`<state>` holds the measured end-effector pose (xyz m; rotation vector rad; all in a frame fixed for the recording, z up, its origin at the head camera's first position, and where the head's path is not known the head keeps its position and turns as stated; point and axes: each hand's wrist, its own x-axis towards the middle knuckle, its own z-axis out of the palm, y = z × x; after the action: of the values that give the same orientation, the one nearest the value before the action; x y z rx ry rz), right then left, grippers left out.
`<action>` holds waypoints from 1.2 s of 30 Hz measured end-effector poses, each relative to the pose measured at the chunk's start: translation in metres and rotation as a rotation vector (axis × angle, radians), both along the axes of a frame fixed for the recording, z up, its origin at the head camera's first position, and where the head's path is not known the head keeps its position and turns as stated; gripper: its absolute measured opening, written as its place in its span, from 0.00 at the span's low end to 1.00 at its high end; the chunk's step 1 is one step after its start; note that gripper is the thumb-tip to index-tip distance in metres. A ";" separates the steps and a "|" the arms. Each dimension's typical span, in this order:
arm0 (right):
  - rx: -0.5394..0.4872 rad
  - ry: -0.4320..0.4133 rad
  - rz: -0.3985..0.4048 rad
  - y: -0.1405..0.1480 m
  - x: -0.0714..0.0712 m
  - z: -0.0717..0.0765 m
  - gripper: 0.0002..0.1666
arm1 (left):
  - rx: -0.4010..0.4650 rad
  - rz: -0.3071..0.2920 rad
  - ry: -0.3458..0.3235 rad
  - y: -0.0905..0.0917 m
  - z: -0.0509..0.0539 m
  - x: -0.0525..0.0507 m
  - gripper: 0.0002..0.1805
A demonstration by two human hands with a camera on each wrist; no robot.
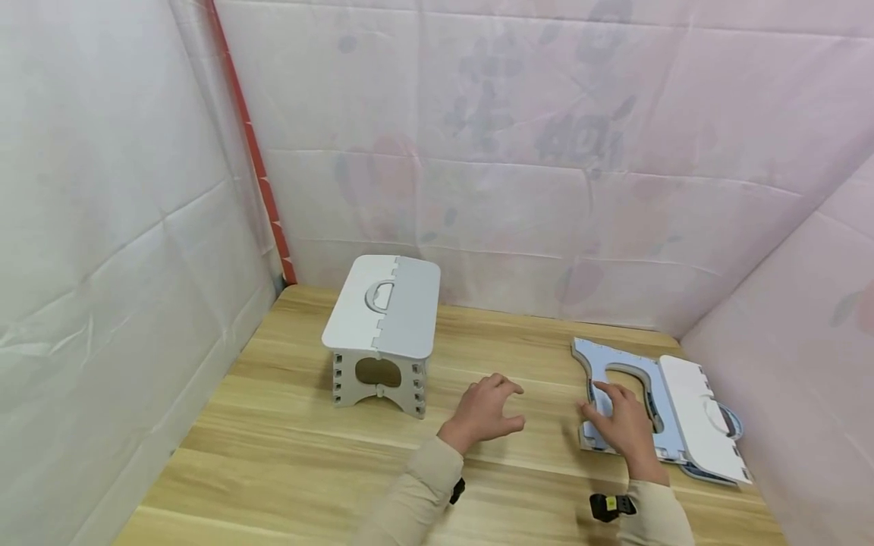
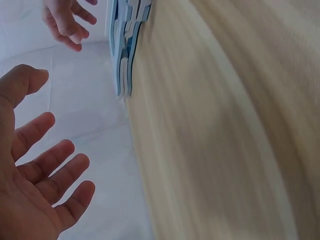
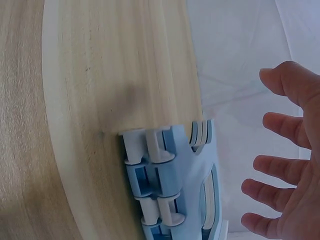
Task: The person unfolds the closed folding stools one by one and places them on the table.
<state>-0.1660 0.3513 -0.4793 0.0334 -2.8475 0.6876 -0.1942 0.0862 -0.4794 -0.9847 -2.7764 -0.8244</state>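
Observation:
On the right of the table lies a folded step stool (image 1: pixel 698 406) in blue and white, its leg panel flat and its handle at the right side. My right hand (image 1: pixel 624 425) hovers over the blue leg panel, fingers loosely spread; the right wrist view shows a gap between the hand (image 3: pixel 292 170) and the stool (image 3: pixel 192 185). Toward the table's middle, my left hand (image 1: pixel 483 409) is held in the air with thumb and fingers apart, holding nothing. Left of it, an unfolded step stool (image 1: pixel 410 303) with a white and grey top stands upright on its legs.
The wooden table (image 1: pixel 273 440) reaches back to a white sheet wall (image 1: pixel 505 205). More sheeting (image 1: pixel 123 303) hangs along the left side and at the right. A red strip (image 1: pixel 256 152) runs down the back left corner.

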 end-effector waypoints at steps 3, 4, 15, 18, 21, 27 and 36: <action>-0.009 0.006 -0.009 0.004 0.000 -0.003 0.30 | 0.023 0.001 -0.028 0.005 -0.002 0.002 0.22; -0.015 0.009 -0.008 0.005 -0.001 -0.004 0.30 | 0.026 0.004 -0.036 0.006 -0.003 0.003 0.22; -0.003 -0.016 -0.059 0.020 0.004 -0.010 0.32 | 0.052 0.010 -0.088 0.022 -0.015 0.004 0.22; 0.001 -0.071 -0.104 0.026 0.005 -0.011 0.34 | 0.049 0.011 -0.098 0.026 -0.016 0.004 0.22; 0.002 -0.102 -0.132 0.032 0.006 -0.012 0.36 | 0.045 0.013 -0.119 0.031 -0.016 0.005 0.22; 0.000 -0.130 -0.190 0.049 0.008 -0.011 0.37 | 0.061 -0.001 -0.150 0.042 -0.020 0.008 0.22; -0.020 -0.185 -0.288 0.070 0.009 -0.011 0.37 | 0.134 -0.037 -0.195 0.067 -0.032 0.010 0.22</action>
<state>-0.1567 0.4212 -0.4901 -0.4572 -2.9293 0.6871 -0.1838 0.1528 -0.5118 -0.9844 -2.8215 -1.1529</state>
